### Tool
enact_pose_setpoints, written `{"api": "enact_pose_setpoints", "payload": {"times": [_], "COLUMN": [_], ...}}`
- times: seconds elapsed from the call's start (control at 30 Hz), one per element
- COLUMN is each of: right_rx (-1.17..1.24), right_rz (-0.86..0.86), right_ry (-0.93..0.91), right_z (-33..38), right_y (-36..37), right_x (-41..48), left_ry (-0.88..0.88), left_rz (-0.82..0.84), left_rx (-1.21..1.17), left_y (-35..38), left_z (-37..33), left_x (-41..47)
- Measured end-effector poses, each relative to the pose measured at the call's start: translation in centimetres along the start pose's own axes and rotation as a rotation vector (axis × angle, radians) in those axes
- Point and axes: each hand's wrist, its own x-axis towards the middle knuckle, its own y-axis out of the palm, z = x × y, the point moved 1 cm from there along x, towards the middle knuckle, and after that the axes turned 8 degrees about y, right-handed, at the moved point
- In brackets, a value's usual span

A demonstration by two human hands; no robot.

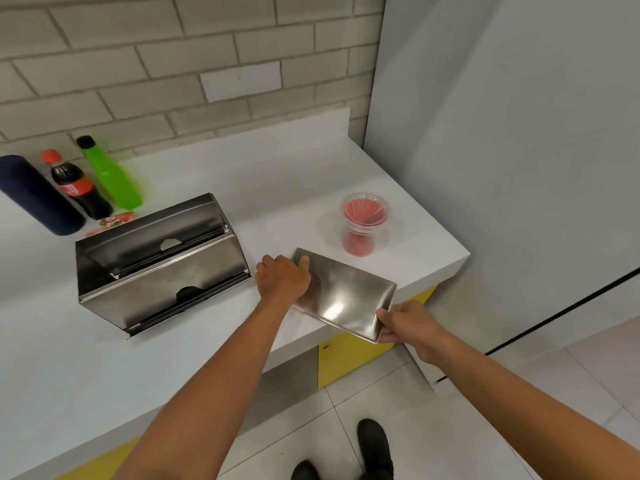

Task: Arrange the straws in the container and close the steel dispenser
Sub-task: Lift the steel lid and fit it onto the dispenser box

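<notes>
An open steel dispenser [162, 268] stands on the white counter [69, 375], its top uncovered and dark straws lying inside. Its shiny steel lid [343, 296] lies flat near the counter's front edge, to the right of the box. My left hand [282, 277] grips the lid's far left corner. My right hand [405, 323] grips its near right corner, which juts over the edge. Behind the lid stands a clear plastic container [363, 221] holding a fan of red straws.
A dark blue flask [38, 195], a cola bottle [74, 185] and a green bottle [110, 174] stand at the back left against the brick wall. A red packet [110, 221] lies behind the dispenser. A grey wall panel [519, 133] rises to the right.
</notes>
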Motion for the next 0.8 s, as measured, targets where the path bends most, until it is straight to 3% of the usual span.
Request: {"api": "enact_pose_setpoints", "payload": {"times": [0.17, 0.4, 0.6, 0.8], "right_rx": [-0.054, -0.125, -0.126, -0.14], "right_rz": [-0.093, -0.294, -0.198, -0.074], "right_ry": [-0.106, -0.285, -0.37, -0.459], "right_z": [-0.5, 0.1, 1.5, 6.5], "right_y": [-2.3, -4.8, -4.9, -0.8], "right_x": [0.3, -1.0, -3.3, -4.7], "left_ry": [-0.111, -0.03, 0.09, 0.129], "left_rz": [0.014, -0.02, -0.049, -0.281], "left_rx": [-0.331, -0.7, -0.806, -0.771], "left_y": [-0.3, -2.7, -7.4, -13.3], "left_z": [-0.1, -0.8, 1.2, 5.4], "left_x": [-0.6, -4.4, -9.0, -11.5]}}
